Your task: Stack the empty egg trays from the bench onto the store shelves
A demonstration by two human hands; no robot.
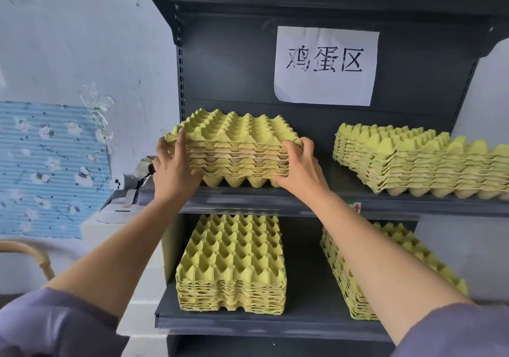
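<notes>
Right forearm (385,260) over obscured tray stack (344,296)

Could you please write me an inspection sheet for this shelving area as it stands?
Surface: dark upper shelf and lower shelf, two tray stacks at each.
Job's things: held stack upper left, right stack beside it; lower left stack, lower right stack below.
Clutter: white device left of the shelves.
Hands: left hand and right hand grip the held stack's ends.
Cables: nothing seen.
Surroundings: paper sign on back panel; blue patterned sheet on wall.
</notes>
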